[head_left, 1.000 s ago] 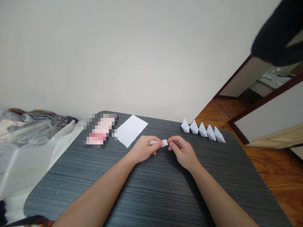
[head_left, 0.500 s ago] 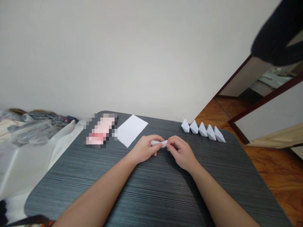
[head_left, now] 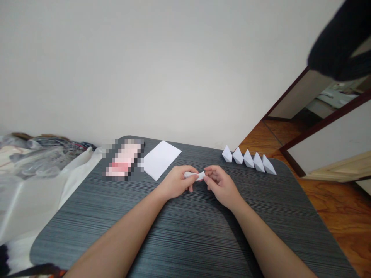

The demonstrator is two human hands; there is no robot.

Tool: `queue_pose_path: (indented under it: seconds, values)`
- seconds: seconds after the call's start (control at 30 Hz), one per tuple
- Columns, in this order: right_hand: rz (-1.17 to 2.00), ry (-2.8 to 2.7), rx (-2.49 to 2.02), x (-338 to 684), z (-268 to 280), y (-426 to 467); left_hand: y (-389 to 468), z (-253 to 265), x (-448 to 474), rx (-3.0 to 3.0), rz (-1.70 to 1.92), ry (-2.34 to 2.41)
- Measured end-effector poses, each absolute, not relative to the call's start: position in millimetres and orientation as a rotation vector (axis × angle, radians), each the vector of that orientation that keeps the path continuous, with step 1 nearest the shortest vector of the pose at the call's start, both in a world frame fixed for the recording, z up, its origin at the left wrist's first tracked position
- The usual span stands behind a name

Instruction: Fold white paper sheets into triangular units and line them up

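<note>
A small folded piece of white paper (head_left: 191, 175) is pinched in my left hand (head_left: 178, 182), its thumb lying along the front and the fingers curled behind. My right hand (head_left: 220, 184) is at the right end of this piece. Its thumb tip is at the paper's edge, while the other fingers are half bent and parted from the thumb. Both hands are just above the dark table (head_left: 185, 239). Beyond my left hand lies flat white paper (head_left: 162, 159); whether it is one sheet or a stack, I cannot tell.
Several pointed folded white paper shapes (head_left: 248, 158) stand in a row near the table's back right edge. A pixelated flat object (head_left: 124, 159) lies at the back left. Plastic-covered things (head_left: 37, 170) are left of the table, and a pale wall (head_left: 162, 77) rises behind.
The right fingers have loosened from a pinch at the paper's end and now stand apart from the thumb. The folded paper has tilted slightly in my left hand, which stays in place.
</note>
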State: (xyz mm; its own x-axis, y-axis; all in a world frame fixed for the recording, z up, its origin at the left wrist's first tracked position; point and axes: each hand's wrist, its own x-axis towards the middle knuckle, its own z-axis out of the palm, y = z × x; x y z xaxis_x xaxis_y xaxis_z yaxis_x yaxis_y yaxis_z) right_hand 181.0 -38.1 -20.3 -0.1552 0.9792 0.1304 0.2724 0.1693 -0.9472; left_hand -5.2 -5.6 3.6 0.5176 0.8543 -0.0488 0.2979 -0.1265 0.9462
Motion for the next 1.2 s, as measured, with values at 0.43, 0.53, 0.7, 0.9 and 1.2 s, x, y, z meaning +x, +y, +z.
queue_pose_path:
  seconds: [0.43,0.53,0.7,0.9,1.2]
  values:
    - [0.812,-1.833,-1.319,182,-6,-39,-6,4,-4,1.651,0.651,0.967]
    - [0.864,-1.802,-1.3,181,-8,-39,-6,3,-4,1.652,0.651,0.971]
    - [0.859,-1.814,-1.32,180,-6,-39,-7,4,-5,1.671,0.629,0.95]
    - [0.817,-1.844,-1.347,180,-2,-39,-7,8,-3,1.646,0.628,0.944]
    - [0.876,-1.814,-1.283,181,-5,-39,-6,10,-5,1.642,0.606,0.926]
